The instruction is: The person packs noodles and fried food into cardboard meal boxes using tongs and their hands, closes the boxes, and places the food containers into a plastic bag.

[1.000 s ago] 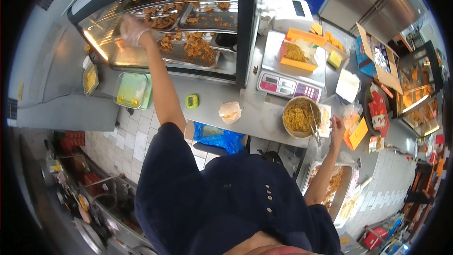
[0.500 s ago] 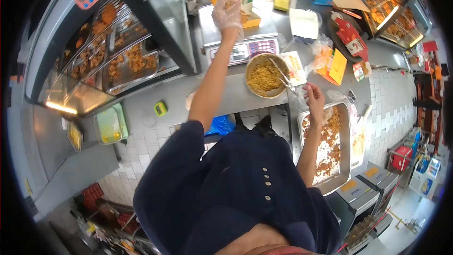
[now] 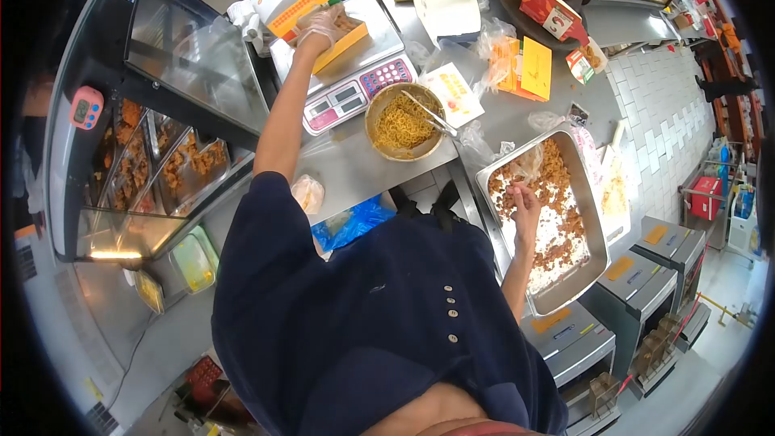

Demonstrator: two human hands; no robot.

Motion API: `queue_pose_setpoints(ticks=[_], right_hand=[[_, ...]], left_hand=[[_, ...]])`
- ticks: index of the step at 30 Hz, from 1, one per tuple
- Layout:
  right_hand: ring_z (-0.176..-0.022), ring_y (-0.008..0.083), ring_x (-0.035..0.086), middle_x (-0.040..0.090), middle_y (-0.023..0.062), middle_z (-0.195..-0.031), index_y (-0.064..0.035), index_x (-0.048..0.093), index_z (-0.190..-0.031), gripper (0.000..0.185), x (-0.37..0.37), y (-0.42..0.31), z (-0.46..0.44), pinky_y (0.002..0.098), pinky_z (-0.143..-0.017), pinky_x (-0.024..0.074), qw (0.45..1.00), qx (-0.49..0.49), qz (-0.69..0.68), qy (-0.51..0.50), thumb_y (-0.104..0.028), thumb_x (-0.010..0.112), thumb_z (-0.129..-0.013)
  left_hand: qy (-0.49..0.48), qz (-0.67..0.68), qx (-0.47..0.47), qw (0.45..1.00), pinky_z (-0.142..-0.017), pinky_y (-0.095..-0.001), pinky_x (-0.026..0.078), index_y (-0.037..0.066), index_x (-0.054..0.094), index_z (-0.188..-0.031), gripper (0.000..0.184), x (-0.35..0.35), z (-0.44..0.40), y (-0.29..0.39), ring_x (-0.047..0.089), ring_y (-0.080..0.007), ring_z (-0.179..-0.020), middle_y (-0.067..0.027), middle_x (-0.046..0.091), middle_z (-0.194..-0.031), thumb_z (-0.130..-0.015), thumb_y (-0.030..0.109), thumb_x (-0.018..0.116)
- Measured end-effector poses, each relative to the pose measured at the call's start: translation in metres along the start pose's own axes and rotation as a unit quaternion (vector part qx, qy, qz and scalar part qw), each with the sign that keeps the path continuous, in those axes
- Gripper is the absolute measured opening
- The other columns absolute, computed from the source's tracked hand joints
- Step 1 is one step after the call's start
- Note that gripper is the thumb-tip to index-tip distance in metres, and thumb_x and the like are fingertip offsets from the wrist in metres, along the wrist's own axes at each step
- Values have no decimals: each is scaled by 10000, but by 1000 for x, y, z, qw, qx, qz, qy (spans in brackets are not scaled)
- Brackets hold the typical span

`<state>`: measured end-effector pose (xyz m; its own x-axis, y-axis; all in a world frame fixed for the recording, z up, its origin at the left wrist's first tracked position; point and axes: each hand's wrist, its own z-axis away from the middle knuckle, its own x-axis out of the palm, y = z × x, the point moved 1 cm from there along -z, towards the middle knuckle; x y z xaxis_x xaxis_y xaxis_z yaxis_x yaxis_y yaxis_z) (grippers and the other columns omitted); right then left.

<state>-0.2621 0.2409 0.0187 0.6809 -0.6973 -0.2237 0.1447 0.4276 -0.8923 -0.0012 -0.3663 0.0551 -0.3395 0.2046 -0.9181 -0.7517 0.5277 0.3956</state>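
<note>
My left hand (image 3: 319,30), in a clear plastic glove, reaches into an open orange box (image 3: 349,50) of brown food on the scale (image 3: 359,90); its fingertips are hidden. Bare, my right hand (image 3: 525,208) is over a large metal tray (image 3: 599,252) with brown fried bits and white powder. Its fingers are pinched together at a piece of clear plastic (image 3: 529,163). Between the hands stands a round bowl (image 3: 373,133) of noodles (image 3: 404,123), with metal tongs (image 3: 432,116) resting across its rim.
A glass food warmer (image 3: 194,48) with fried pieces is at the left. A wrapped item (image 3: 307,194) lies at the counter's front edge, near a blue bag (image 3: 353,222). Behind the bowl are a white open box (image 3: 448,12), a yellow-orange carton (image 3: 535,69) and a red carton (image 3: 549,12).
My left hand went from the warmer to the box on the scale and is now lower in it. My right hand moved from beside the bowl to over the tray. The view has turned right.
</note>
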Motion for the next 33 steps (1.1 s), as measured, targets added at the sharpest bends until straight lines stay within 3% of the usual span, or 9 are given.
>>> queue_pose_setpoints(ticks=[2, 6, 10, 12, 18, 20, 22, 24, 33], right_hand=[[-690, 26, 548, 736, 11, -1003, -66, 668, -1216, 286, 3, 3, -4, 180, -512, 372, 1000, 9, -8, -12, -270, 641, -1018], [-687, 27, 545, 727, 14, -1016, -60, 662, -1211, 273, 17, -17, -13, 180, -520, 395, 999, 26, -13, -38, -250, 644, -1016], [-710, 29, 546, 717, 19, -1013, -57, 660, -1211, 261, 25, -27, -24, 174, -529, 387, 995, -56, 15, -86, -236, 629, -1024], [-988, 135, 639, 710, 79, -1089, 20, 663, -1210, 300, 29, -42, -22, 267, -804, 485, 993, -39, -16, -113, -198, 642, -1006], [-833, 118, 595, 716, 84, -1012, 29, 654, -1215, 319, 37, -32, -34, 272, -747, 473, 991, -43, -7, -129, -207, 660, -1001], [-725, 28, 548, 727, 24, -1018, -44, 658, -1233, 283, 39, -26, -39, 176, -515, 350, 988, -50, 3, -149, -228, 639, -1018], [-720, 27, 542, 728, 38, -1022, -41, 659, -1228, 283, 45, -22, -44, 176, -510, 342, 986, -59, -3, -158, -225, 645, -1014], [-713, 25, 542, 730, 48, -1028, -44, 658, -1223, 277, 48, -24, -48, 177, -502, 332, 982, -95, -7, -162, -225, 646, -1014], [-717, 31, 562, 731, 51, -1028, -51, 659, -1207, 276, 59, -46, -44, 183, -516, 348, 981, -80, 19, -177, -249, 639, -1016]], left_hand=[[38, -96, 76, 992, -882, -424, 515, 95, 653, -1161, 346, -1, 0, -3, 664, -350, -1025, -191, 693, -1111, -943, 363, 623], [4, -39, 20, 999, -946, -447, 520, 128, 679, -1216, 321, -27, 7, 8, 655, -351, -1122, -184, 690, -1200, -928, 267, 658], [40, 15, 18, 999, -923, -437, 527, 112, 697, -1164, 274, -25, -2, -18, 667, -358, -1085, -189, 706, -1133, -930, 249, 655], [28, -41, 61, 997, -898, -404, 534, 99, 706, -1121, 258, -51, 7, 7, 686, -328, -1027, -155, 725, -1091, -915, 252, 691], [69, 73, 50, 994, -860, -337, 532, 98, 726, -1094, 324, -75, 38, 30, 699, -213, -957, -70, 750, -1016, -837, 296, 730], [59, 131, 48, 988, -862, -330, 533, 107, 738, -1100, 324, -66, 33, 16, 700, -203, -948, -76, 749, -1009, -820, 271, 750], [78, 114, 37, 990, -861, -334, 533, 90, 746, -1062, 301, -67, 39, 27, 701, -201, -932, -77, 749, -995, -812, 257, 762], [88, 105, 29, 990, -867, -350, 531, 88, 736, -1007, 182, -68, 46, 33, 691, -249, -944, -97, 729, -999, -905, 238, 724], [161, 135, 83, 974, -965, -383, 511, 102, 721, -1140, 211, -51, 59, 22, 673, -275, -1086, -106, 719, -1165, -996, 163, 578]])
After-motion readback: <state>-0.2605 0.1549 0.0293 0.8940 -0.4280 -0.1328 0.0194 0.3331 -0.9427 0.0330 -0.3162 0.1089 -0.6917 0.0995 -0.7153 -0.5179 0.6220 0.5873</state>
